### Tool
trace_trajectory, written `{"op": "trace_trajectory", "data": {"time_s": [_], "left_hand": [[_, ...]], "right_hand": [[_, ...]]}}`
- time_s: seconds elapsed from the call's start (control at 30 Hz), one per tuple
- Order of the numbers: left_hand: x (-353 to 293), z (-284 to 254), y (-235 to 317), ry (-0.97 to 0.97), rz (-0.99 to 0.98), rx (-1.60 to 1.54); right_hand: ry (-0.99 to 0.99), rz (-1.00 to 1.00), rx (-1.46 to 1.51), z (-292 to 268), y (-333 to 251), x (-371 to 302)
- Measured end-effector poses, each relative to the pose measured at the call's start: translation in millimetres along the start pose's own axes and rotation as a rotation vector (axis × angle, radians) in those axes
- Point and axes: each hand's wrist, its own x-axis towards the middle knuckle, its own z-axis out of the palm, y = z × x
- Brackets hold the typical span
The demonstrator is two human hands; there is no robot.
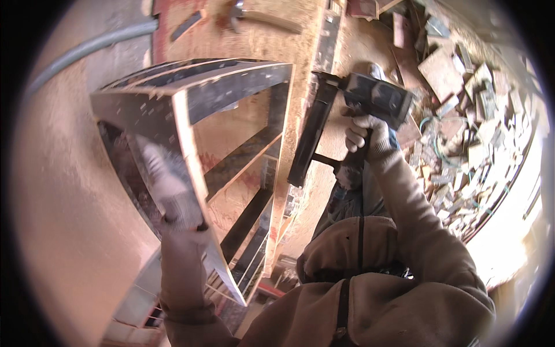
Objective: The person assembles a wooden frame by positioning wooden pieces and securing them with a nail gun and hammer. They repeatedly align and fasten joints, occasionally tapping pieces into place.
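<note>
In my gloved right hand (370,134) is a black nail gun (376,99), gripped round its handle, with its long magazine slanting down to the left. To the left stands a tilted wooden frame (182,124) of dark-faced boards with pale cut edges and cross pieces inside. My gloved left hand (167,182) lies along the outer left side of this frame. Motion smears its fingers, so their grip is unclear. The nail gun is apart from the frame, to its right.
A hammer (272,22) and a short dark strip (188,25) lie on the wooden work surface (217,40) beyond the frame. A grey hose (95,43) curves at the far left. Wood offcuts (462,127) pile up on the right, with thin green cord among them.
</note>
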Motion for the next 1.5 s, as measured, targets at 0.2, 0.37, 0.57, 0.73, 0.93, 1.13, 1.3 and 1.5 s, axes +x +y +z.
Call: {"op": "trace_trajectory", "data": {"time_s": [0.2, 0.37, 0.57, 0.73, 0.93, 1.13, 1.3, 1.5], "left_hand": [[0.2, -10.6, 12.4, 0.121, -0.081, 0.605], [-15.6, -25.3, 18.5, 0.124, -0.084, 0.795], [-11.3, -24.9, 12.7, 0.099, -0.125, 0.843], [-18.2, -22.9, 23.6, 0.058, -0.132, 0.844], [-27.8, -26.8, 38.8, -0.05, -0.103, 0.766], [-32.5, -35.1, 32.2, -0.241, 0.299, 0.995], [-26.2, -20.2, 24.9, -0.183, 0.054, 0.636], [-31.5, -31.7, 20.8, 0.08, -0.038, 0.378]], "right_hand": [[-0.244, -0.121, -0.29, 113.6, -3.8, -82.3], [-0.363, -0.096, -0.349, 166.1, 6.0, -123.7], [-0.416, -0.057, -0.282, 172.4, 20.8, -114.4], [-0.44, -0.042, -0.271, 166.3, 14.9, -124.9], [-0.343, -0.15, -0.533, 217.7, -31.2, -171.6], [-0.669, -0.196, -1.076, 366.0, -92.7, -211.8], [-0.824, -0.13, -1.363, 510.5, -89.6, -219.6], [-1.02, 0.206, -1.816, 613.7, -25.3, -155.6]]}}
